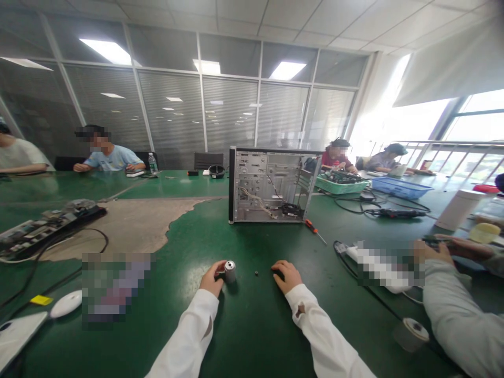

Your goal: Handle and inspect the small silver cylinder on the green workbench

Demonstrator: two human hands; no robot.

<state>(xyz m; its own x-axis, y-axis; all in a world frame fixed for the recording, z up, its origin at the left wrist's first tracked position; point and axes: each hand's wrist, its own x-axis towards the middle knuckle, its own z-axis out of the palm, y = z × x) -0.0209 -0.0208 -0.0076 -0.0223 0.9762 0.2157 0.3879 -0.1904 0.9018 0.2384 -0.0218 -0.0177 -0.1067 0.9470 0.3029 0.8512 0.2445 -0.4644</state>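
Note:
My left hand [213, 278] has its thumb and fingers around the side of a small silver cylinder [230, 273] that stands upright on the green table [244, 336]. The cylinder's top shows a dark spot; I cannot tell what kind of part it is. My right hand [288, 276] rests on the table with fingers bent, a gap between thumb and forefinger, and nothing visible in it. A tiny dark piece [256, 273] lies between both hands. Behind them stands an opened computer case [271, 186], its metal inside and loose cables showing.
An orange-handled screwdriver [315, 231] lies by the case. A similar silver cylinder [411, 335] is at the right, near a co-worker's sleeve [449, 310]. Cables and a circuit board [47, 226] sit left; green [342, 186] and blue [401, 187] baskets stand back right.

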